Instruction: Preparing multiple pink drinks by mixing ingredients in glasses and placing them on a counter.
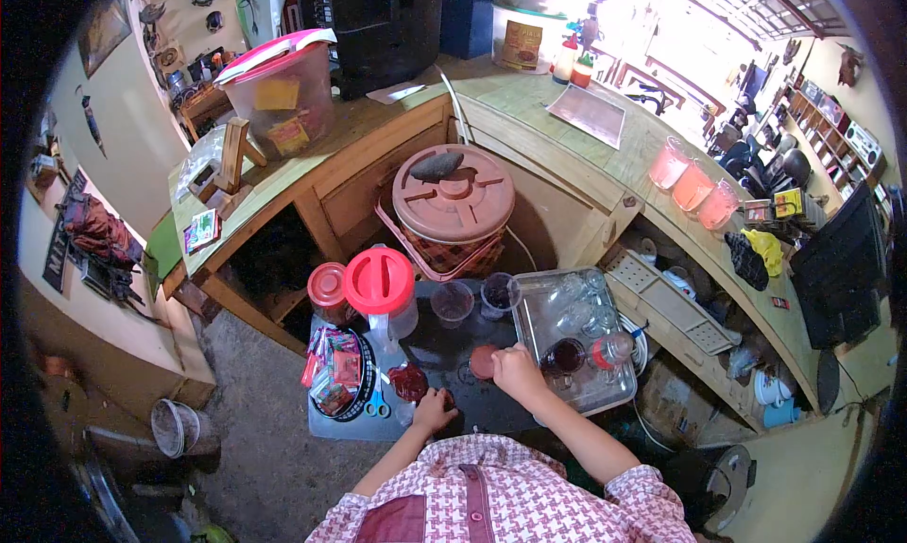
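Note:
My left hand (434,412) rests low on the dark table, its fingers closed around something dark red, just right of a dark red packet or bag (409,381). My right hand (515,370) is at a round reddish-brown lid or cup (485,362); its exact grip is hard to tell. Two clear plastic cups (452,302) stand farther back. On the metal tray (524,323) are several upturned glasses (577,305), a glass of dark liquid (563,356) and a red-banded jar (612,349). A pink-lidded pitcher (380,281) stands left, near blue-handled scissors (378,404).
A black basket of sachets (342,369) and a red-lidded container (331,291) stand at the left. Behind the table is a large drink cooler (453,192) with a stone on its lid. A wooden counter (524,107) curves around, bearing several orange-pink drinks (691,186).

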{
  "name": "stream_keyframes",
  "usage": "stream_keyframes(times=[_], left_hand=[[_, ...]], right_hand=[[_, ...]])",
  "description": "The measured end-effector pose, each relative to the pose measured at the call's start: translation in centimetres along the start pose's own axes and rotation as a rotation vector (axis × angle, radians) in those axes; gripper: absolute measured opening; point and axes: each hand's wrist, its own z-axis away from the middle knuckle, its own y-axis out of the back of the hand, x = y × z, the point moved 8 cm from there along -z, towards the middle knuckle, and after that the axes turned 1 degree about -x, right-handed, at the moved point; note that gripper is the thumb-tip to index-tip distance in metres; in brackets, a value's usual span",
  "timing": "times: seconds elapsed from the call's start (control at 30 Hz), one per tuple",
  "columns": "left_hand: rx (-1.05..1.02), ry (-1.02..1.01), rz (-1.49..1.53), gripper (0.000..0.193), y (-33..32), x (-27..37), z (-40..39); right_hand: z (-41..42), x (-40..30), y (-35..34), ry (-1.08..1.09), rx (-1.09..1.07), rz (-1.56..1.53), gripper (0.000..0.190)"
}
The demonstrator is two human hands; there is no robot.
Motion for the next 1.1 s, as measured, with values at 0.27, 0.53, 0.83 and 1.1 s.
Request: stream_keyframes(times=[0.27, 0.53, 0.83, 1.1], left_hand=[[0.004, -0.008, 0.008, 0.038, -0.2, -0.2, -0.1], [-0.031, -0.005, 0.004, 0.044, -0.1, 0.0, -0.1], [0.028, 0.000, 0.002, 0.038, -0.1, -0.2, 0.0], [-0.003, -0.001, 0.008, 0.041, 0.1, 0.0, 0.1]], right_hand=[[-0.4, -0.7, -0.3, 0.016, -0.047, -0.107, 0.024], [0.3, 0.9, -1.1, -0.031, -0.096, -0.023, 0.022], [0.1, 0.0, 0.2, -0.046, 0.055, -0.100, 0.020], [2.0, 0.2, 3.1, -0.052, 0.135, -0.144, 0.017]])
